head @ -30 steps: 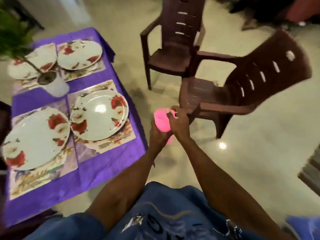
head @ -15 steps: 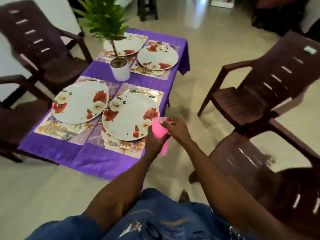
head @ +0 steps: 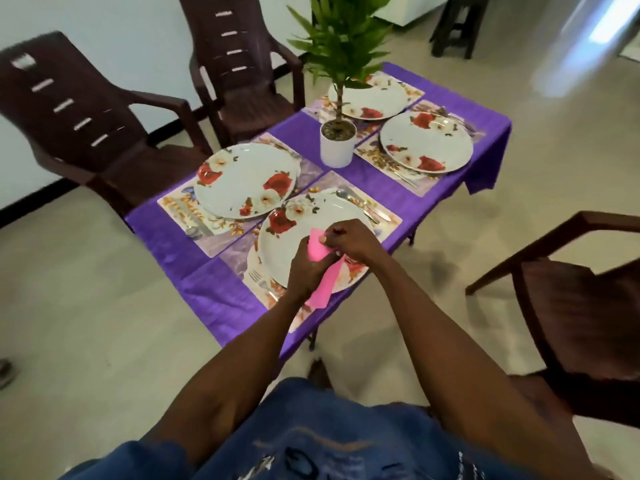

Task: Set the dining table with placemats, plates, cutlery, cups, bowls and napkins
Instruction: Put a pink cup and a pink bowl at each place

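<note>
I've got both hands over the nearest plate (head: 304,237) right now, working a stack of pink cups (head: 322,271). My left hand (head: 304,268) wraps its fingers around the middle of the stack, holding it tilted above the plate's near rim. My right hand (head: 349,242) is at the top end, fingers curled and pinching the upper cup's rim. The cups are in the air, not touching the counter (head: 381,188) as far as I can see.

The counter wears a purple cloth, with four floral plates on patterned placemats. A spoon (head: 360,204) lies just right of the nearest plate, a fork (head: 261,280) just left of it. The second near plate (head: 246,180) sits beside it on the left; the two far plates (head: 426,142) lie past a potted plant (head: 337,143) in a white pot standing mid-counter. Brown plastic chairs (head: 86,126) stand around the counter.
</note>
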The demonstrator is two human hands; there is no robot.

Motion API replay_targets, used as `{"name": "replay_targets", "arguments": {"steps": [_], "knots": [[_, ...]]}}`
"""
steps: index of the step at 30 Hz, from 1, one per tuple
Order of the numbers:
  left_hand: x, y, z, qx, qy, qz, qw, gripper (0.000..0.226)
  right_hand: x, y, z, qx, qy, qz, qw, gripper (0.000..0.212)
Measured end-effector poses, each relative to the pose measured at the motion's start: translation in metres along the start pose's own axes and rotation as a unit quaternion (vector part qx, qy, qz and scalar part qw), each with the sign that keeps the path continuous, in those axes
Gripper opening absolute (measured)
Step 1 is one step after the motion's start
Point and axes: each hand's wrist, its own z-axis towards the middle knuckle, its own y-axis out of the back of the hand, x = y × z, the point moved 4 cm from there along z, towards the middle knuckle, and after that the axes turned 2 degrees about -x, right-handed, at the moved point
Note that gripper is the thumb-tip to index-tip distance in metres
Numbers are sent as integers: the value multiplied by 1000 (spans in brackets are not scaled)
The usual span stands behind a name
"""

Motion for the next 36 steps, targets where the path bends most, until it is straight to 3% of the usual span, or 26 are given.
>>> {"name": "replay_targets", "arguments": {"steps": [4,7,10,16,23,30,34,36], "knots": [[-8,19,32,-56,5,-31,998,55,24,4,42,38,15,-11,999,21],[-13,26,49,-83,25,-43,995,64,28,4,70,54,26,-16,998,35],[-22,32,66,-110,27,-36,993,75,32,6,88,43,14,10,999,24],[-38,31,94,-117,44,-34,992,62,39,17,127,64,46,26,997,7],[-53,14,122,-133,83,-38,987,81,36,50,173,182,93,-52,977,20],[-62,-36,125,-176,82,-134,972,69,34,135,233,206,135,70,967,18],[-92,-70,132,-202,68,-167,963,74,30,137,231,239,159,54,956,6],[-103,-82,133,-210,65,-170,961,60,19,130,224,233,140,91,958,12]]}}
